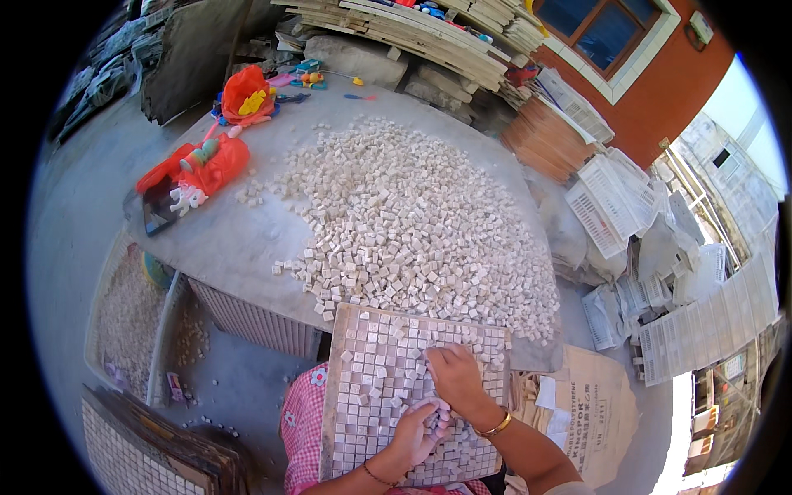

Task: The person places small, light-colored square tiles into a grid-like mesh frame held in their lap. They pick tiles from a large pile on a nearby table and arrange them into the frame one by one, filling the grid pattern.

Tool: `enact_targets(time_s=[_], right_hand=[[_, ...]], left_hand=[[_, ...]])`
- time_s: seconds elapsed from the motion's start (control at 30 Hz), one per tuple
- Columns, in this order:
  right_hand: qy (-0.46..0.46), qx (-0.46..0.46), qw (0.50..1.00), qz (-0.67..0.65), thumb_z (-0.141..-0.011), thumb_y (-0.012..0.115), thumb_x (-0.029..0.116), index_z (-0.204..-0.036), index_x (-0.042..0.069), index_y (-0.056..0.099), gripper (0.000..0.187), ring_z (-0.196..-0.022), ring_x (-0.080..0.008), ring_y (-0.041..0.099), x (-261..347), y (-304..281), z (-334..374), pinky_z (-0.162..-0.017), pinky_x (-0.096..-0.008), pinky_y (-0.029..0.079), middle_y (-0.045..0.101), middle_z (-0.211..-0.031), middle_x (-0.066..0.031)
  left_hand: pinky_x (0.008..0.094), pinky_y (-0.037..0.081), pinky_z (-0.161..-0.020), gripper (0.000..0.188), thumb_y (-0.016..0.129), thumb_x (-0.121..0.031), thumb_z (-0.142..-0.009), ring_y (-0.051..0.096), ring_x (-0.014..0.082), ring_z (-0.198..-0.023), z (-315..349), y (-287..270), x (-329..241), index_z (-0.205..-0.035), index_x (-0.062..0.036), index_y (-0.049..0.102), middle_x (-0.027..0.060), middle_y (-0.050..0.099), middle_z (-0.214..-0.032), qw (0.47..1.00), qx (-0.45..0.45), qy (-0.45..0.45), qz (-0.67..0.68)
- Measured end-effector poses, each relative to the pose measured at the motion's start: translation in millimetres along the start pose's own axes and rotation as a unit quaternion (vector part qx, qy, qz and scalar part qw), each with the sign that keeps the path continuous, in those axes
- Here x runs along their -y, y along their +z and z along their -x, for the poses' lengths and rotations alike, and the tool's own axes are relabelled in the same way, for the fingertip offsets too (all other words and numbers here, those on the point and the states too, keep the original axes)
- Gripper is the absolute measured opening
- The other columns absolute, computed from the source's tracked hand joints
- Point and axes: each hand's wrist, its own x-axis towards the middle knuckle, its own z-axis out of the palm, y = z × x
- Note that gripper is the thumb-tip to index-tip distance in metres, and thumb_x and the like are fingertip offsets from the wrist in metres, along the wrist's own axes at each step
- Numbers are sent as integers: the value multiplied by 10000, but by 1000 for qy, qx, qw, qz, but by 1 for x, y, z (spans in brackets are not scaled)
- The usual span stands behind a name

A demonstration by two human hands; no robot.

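Note:
A gridded tray (pixel 332 429) leans across my lap against the table edge. Small whitish stone cubes fill many of its cells, and several more lie loose on top. My left hand (pixel 419 433) is curled, palm up, over the lower part of the tray, closed around a few stone cubes. Just above it, my right hand (pixel 458 378) reaches over the tray with bent fingers pressed together at the grid. Whatever those fingertips pinch is too small to make out. Beyond the tray spreads a large heap of stone cubes (pixel 412 223) on the grey table (pixel 272 239).
Red bags (pixel 223 161) and small toys lie at the table's far left. Below left stand a bin of pale chips (pixel 128 322) and stacked filled trays (pixel 140 445). White plastic crates (pixel 610 198) pile up on the right. Planks (pixel 412 33) are stacked behind.

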Motion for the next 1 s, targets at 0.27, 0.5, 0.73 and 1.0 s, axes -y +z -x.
enact_targets(time_s=[0.27, 0.5, 0.73, 1.0], right_hand=[[6, -5, 999, -45, -727, 519, 56, -838, 40, 549, 116, -762, -283, 531, -6, 2, -4, -694, -383, 434, 579, -776, -104], [4, 8, 1000, -22, -703, 504, 14, -808, 28, 536, 111, -780, -282, 524, -8, -3, 0, -708, -387, 433, 550, -767, -106], [25, -12, 998, -58, -694, 517, 11, -818, 23, 532, 126, -786, -273, 522, -3, 6, 1, -708, -373, 435, 550, -768, -107], [10, -33, 999, 0, -699, 538, 81, -723, 25, 561, 65, -693, -237, 535, -13, 5, 1, -627, -344, 447, 571, -668, -97]], left_hand=[[233, 418, -564, 189, 447, -117, -898, 498, 141, -662, 16, 17, -2, -943, 27, 561, 61, 536, -762, 997, -20, 1, -73], [227, 396, -551, 186, 449, -125, -899, 468, 137, -647, 27, 22, -7, -932, 25, 554, 60, 520, -755, 995, -48, 7, -85], [240, 397, -551, 189, 464, -116, -891, 489, 135, -665, 29, -1, -13, -955, 25, 572, 60, 547, -770, 997, -17, 20, -67], [221, 368, -518, 164, 486, -115, -867, 454, 147, -659, 27, 21, -19, -944, 17, 543, 77, 521, -767, 990, -110, 18, -87]])
